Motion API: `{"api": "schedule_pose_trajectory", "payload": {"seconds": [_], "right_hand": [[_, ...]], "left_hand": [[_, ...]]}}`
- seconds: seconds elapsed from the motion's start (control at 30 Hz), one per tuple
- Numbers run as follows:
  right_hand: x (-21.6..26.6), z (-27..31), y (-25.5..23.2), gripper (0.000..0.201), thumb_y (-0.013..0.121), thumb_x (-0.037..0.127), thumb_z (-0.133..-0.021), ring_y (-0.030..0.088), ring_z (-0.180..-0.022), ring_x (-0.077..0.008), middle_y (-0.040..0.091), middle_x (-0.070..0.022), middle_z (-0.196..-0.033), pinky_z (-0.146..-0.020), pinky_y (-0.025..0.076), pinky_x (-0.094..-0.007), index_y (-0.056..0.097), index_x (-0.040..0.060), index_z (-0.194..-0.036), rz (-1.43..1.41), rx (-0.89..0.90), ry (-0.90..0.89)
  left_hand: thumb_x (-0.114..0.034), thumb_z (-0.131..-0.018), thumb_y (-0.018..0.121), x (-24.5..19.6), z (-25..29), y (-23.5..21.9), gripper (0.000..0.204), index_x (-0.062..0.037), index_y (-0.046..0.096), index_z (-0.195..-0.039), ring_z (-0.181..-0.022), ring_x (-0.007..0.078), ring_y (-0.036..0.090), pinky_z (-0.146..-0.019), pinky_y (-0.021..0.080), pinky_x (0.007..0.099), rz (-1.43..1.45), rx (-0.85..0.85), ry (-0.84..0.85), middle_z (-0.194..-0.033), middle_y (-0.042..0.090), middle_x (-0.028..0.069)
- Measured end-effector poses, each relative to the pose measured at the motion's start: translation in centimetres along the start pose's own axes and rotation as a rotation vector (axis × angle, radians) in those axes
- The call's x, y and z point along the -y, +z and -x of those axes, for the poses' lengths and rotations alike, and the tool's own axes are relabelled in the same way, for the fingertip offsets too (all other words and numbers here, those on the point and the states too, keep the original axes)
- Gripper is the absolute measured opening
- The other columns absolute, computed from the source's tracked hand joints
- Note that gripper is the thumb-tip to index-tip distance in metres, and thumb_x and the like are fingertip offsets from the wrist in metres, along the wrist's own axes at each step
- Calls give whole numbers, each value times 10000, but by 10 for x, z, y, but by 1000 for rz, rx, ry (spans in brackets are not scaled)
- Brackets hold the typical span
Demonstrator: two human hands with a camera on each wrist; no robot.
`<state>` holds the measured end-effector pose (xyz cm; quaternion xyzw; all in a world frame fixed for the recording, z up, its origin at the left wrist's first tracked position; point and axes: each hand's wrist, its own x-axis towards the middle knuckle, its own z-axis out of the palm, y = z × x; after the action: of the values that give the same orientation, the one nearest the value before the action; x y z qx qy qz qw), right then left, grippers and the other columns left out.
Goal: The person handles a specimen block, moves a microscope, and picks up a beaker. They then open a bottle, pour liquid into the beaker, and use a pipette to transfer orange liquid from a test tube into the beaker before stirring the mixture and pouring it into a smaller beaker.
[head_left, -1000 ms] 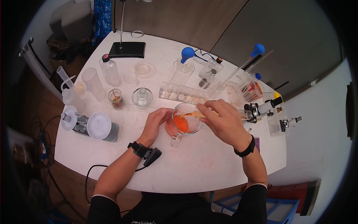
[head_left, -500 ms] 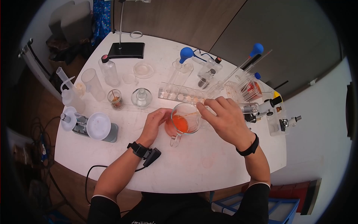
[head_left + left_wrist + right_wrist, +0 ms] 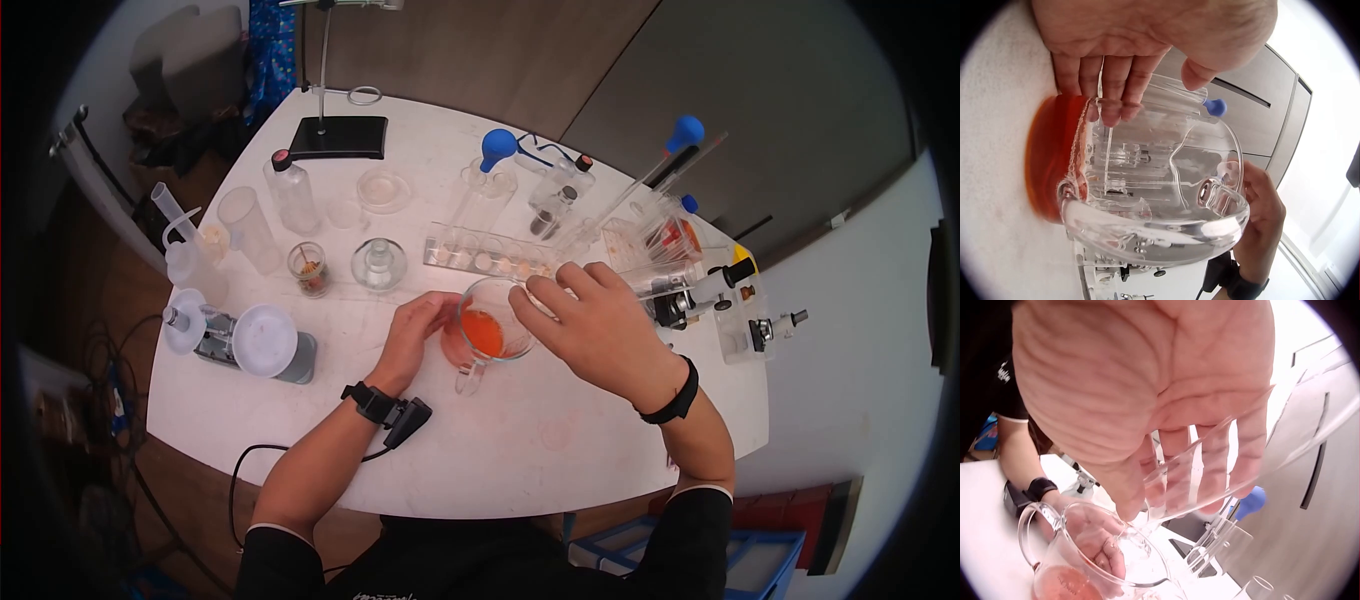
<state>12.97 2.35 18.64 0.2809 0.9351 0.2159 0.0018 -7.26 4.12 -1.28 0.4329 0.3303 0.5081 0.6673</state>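
Observation:
A clear glass jug with a handle (image 3: 1160, 240) stands on the table and holds a shallow layer of orange-red liquid (image 3: 482, 335) with froth on top. At its left side is my left hand (image 3: 410, 335), fairly straight fingers resting against the glass and thumb standing off. My right hand (image 3: 595, 330) is over the jug's right rim, thumb and fingers around a clear glass test tube (image 3: 1294, 434). The tube lies tilted, its narrow-looking end close over the jug's mouth in the right wrist view. No orange shows inside it; the head view mostly hides it behind the hand.
Behind the jug is a test-tube rack (image 3: 480, 258) with large tubes. A stoppered glass lamp-like vessel (image 3: 379, 264) and a jar of matches (image 3: 309, 270) stand left. A balance (image 3: 265, 342) sits far left, a microscope (image 3: 685, 300) right. A ring stand (image 3: 338, 137) is at the back.
The orange liquid in the tube one second ago has drained into the jug. My right hand has turned and shifted slightly right and down at the wrist; the left hand stays put.

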Motion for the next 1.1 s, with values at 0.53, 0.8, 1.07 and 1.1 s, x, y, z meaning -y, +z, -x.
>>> {"api": "schedule_pose_trajectory", "payload": {"seconds": [0.53, 0.8, 1.07, 1.1], "right_hand": [[-41, -8, -6, 294, 633, 201, -938, 629, -861, -124, 656, -69, -999, -751, 486, -251, 588, -7, -1143, -1183, -399, 542], [-74, -34, -43, 396, 660, 227, -942, 618, -958, -121, 658, -76, -1036, -817, 474, -243, 555, -30, -1225, -1212, -943, 575], [-79, -39, 1, 406, 669, 216, -933, 566, -922, -81, 655, -84, -1073, -675, 422, -215, 578, -1, -1264, -1173, -843, 601], [-79, -40, 6, 409, 679, 221, -927, 569, -892, -72, 656, -75, -1062, -663, 429, -203, 581, -3, -1254, -1186, -853, 608]], "left_hand": [[-337, -1032, 408, -1, 0, 2, 447, 15, 634, -1188, -1100, 159, 606, -1017, 422, 313, 56, -14, 7, -1163, 670, 99], [-349, -1031, 385, -2, 0, 2, 471, 24, 610, -1211, -1138, 172, 591, -1038, 410, 329, 30, -3, -2, -1206, 651, 112], [-364, -1036, 343, -1, 0, 0, 503, 35, 577, -1234, -1209, 212, 573, -1073, 393, 349, -6, 25, -9, -1287, 620, 154], [-356, -1036, 361, -1, 0, 1, 486, 27, 595, -1220, -1171, 190, 583, -1054, 402, 336, 14, 13, -6, -1247, 637, 131]]}}
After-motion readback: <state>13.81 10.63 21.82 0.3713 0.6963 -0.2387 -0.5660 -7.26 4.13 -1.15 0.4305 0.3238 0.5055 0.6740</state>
